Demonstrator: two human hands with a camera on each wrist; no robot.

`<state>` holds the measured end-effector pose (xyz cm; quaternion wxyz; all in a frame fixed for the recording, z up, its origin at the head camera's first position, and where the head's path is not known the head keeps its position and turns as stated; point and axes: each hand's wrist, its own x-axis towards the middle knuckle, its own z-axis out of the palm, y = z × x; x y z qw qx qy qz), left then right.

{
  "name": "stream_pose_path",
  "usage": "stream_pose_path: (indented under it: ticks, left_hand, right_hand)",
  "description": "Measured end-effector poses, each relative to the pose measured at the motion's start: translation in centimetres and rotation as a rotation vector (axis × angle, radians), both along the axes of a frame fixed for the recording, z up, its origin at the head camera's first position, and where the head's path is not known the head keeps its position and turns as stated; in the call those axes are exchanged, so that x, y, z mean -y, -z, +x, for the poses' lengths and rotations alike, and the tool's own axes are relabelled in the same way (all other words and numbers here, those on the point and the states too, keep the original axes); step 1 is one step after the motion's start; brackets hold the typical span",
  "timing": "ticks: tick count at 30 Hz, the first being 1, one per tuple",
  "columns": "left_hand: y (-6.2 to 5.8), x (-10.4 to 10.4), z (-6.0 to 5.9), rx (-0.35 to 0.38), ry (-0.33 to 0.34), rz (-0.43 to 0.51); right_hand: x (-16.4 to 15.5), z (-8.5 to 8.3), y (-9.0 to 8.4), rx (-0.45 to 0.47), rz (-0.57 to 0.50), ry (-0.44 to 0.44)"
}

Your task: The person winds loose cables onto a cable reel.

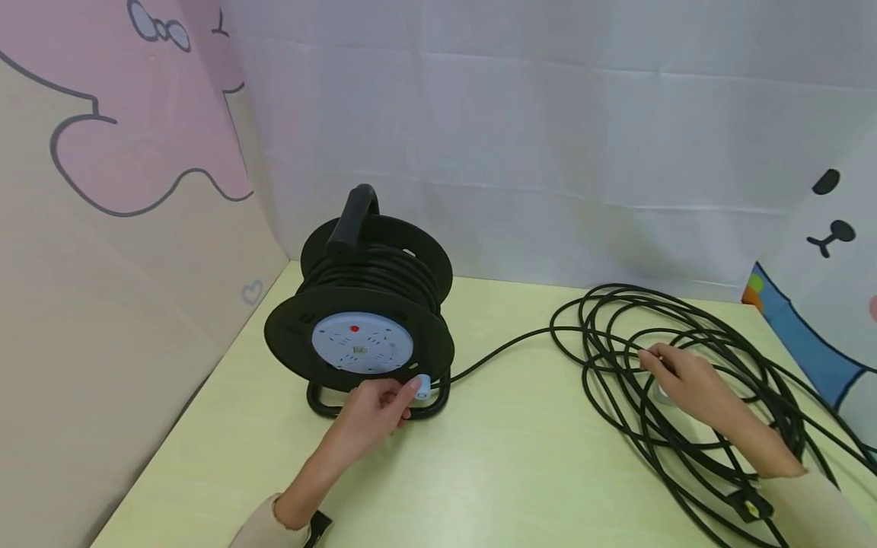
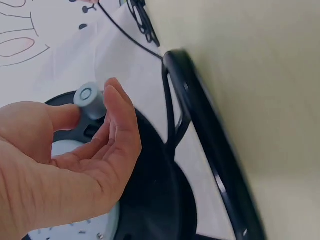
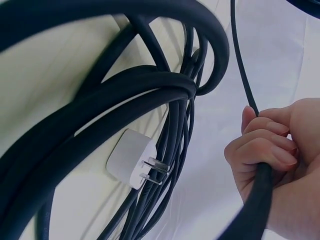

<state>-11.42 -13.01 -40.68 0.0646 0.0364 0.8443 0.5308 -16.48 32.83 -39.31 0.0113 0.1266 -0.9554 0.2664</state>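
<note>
A black cable reel with a pale blue socket face stands on the table at left, part of its cable wound on the drum. My left hand is at its front, thumb and fingers around the small light blue crank knob. My right hand grips the black cable, its fingers curled round it in the right wrist view. One cable run stretches from the reel to the right hand. Below that hand spreads a loose heap of coils, with a white plug among them.
The reel has a black carry handle on top and a tubular stand beneath. A black piece with a yellow label lies by the right sleeve. White cloth hangs behind the pale yellow table; printed cloth borders both sides.
</note>
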Motion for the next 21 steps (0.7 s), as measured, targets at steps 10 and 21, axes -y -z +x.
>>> stream_pose_path:
  ticks: [10, 21]
  left_hand:
    - [0.7, -0.8, -0.9, 0.075, 0.081, 0.151]
    - [1.2, -0.8, -1.0, 0.142, 0.080, 0.264]
  right_hand:
    - [-0.1, 0.1, 0.3, 0.013, 0.002, 0.010]
    - [-0.4, 0.4, 0.3, -0.022, 0.006, 0.010]
